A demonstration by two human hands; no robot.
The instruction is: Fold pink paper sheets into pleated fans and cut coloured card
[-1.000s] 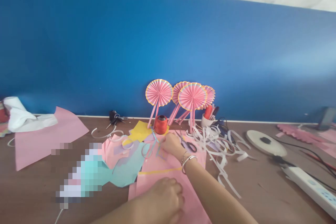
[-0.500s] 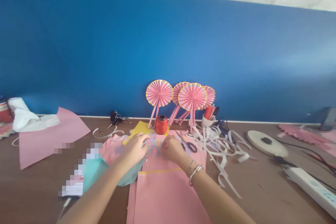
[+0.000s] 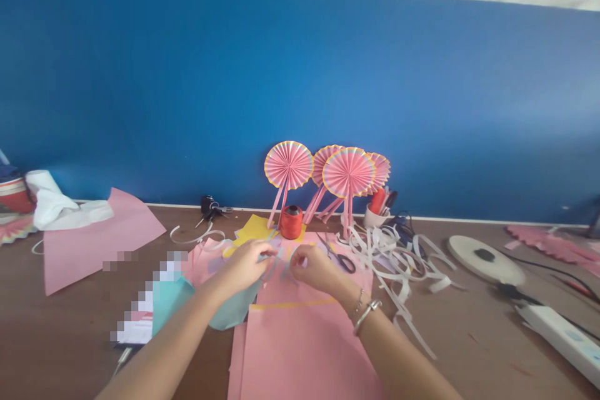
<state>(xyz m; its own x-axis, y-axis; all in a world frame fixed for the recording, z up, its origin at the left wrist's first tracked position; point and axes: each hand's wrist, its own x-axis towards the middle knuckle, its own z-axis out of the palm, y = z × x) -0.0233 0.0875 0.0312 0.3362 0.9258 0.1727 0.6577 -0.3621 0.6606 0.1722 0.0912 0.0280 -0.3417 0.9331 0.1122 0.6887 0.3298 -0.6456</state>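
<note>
My left hand [image 3: 247, 265] and my right hand [image 3: 314, 267] meet over the far end of a pink paper sheet [image 3: 300, 344]. Both pinch thin pale paper strips [image 3: 276, 261] stretched between them. The right wrist wears silver bracelets. A teal paper piece [image 3: 229, 309] lies under my left forearm. Black-handled scissors [image 3: 340, 257] lie just right of my right hand. A red ribbon spool [image 3: 291, 222] stands behind the hands, on yellow paper [image 3: 253, 229].
Several pink pleated paper fans [image 3: 347, 172] lean on the blue wall. Curled white paper strips [image 3: 398, 256] pile at the right. A white round lamp base [image 3: 485, 258] and a power strip [image 3: 562, 337] sit far right. Another pink sheet [image 3: 94, 240] lies left, keys [image 3: 209, 207] behind.
My left hand came forward from the near edge of the pink sheet to join my right hand at the strips; both hands have lifted slightly. The view shifted a little.
</note>
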